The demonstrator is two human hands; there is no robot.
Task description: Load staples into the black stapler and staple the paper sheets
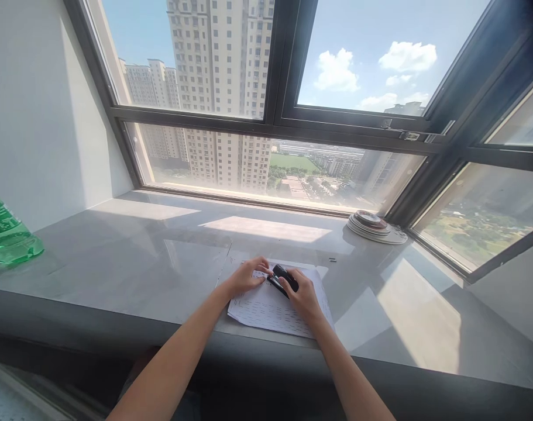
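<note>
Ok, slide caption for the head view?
Right grip holding a black stapler, left grip at its tip, over marked paper on a sunlit window ledge.

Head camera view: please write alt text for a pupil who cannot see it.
A right hand holds a black stapler over marked paper on a grey windowsill, the left hand at its front end. A green bottle is far left, stacked discs right.

Papers are on the desk, stapler right over 'em, bottle way off to their left, stack of discs behind 'em and to the right, window even further back.
</note>
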